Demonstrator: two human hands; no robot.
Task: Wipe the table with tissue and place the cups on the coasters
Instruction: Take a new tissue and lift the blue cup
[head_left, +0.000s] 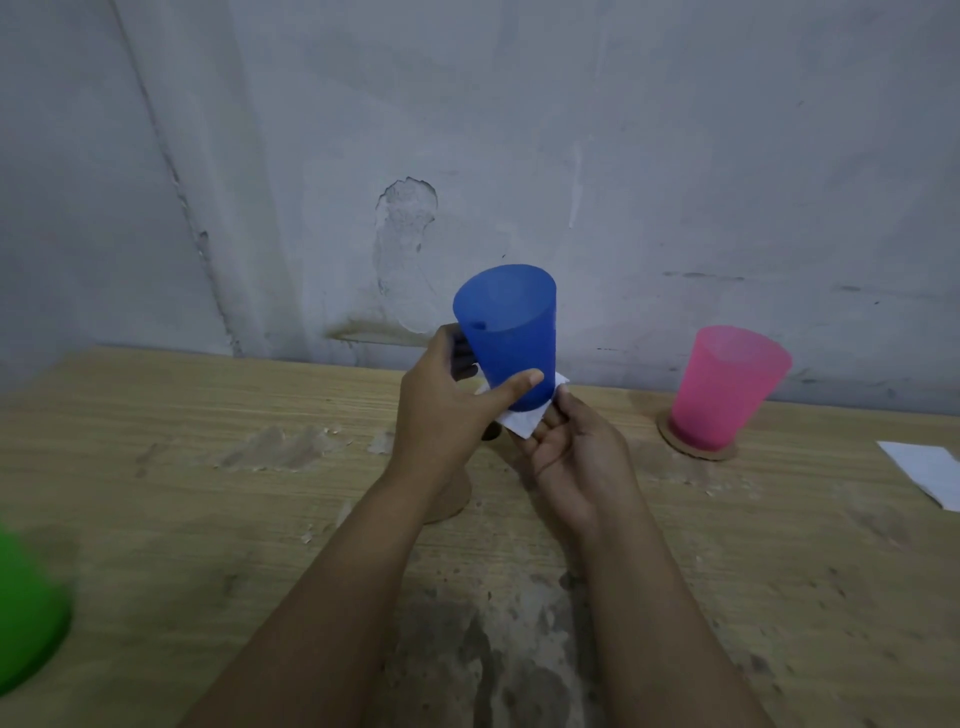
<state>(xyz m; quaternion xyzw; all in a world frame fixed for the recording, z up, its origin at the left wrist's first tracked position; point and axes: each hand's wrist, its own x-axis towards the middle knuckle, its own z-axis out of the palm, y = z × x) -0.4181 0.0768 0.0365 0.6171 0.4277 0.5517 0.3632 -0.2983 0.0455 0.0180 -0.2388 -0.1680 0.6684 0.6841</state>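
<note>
My left hand (441, 400) grips a blue cup (511, 332) lifted above the wooden table (208, 467), thumb across its lower side. My right hand (576, 457) holds a folded white tissue (519, 421) against the cup's base. A pink cup (724, 387) stands on a round cardboard coaster (696, 449) at the back right. Another cardboard coaster (452, 506) lies on the table, mostly hidden under my left forearm. A green cup (28, 608) sits blurred at the left edge.
A second white tissue sheet (930, 475) lies at the table's right edge. The grey plaster wall (467, 156) rises just behind the table. The tabletop shows worn, stained patches (467, 649) near the front.
</note>
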